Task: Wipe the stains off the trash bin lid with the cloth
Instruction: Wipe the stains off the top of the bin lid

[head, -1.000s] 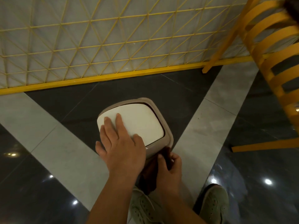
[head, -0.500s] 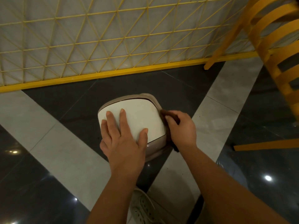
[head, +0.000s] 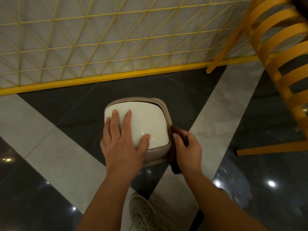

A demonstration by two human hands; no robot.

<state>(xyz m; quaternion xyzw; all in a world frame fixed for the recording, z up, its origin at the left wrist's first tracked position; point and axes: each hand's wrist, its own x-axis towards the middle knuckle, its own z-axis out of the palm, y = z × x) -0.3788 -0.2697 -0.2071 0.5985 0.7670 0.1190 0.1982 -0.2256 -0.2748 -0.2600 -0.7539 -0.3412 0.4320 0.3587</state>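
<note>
A small trash bin stands on the floor in the middle of the head view, with a white swing lid (head: 148,120) set in a beige rim (head: 166,112). My left hand (head: 121,139) lies flat on the lid's left half, fingers spread, thumb near the front edge. My right hand (head: 188,150) grips a dark brown cloth (head: 175,144) and presses it against the rim's right front corner. Part of the cloth hangs below my hand. No stains show on the lid from here.
A yellow wire-mesh fence (head: 100,47) with a solid yellow base rail runs behind the bin. A yellow slatted chair (head: 283,55) stands at the right, one leg close to the bin. My light canvas shoe (head: 143,212) is under my arms on the glossy tiled floor.
My right hand carried the cloth from the bin's front up to the right rim, then slid back toward the front right corner. My left hand stayed on the lid.
</note>
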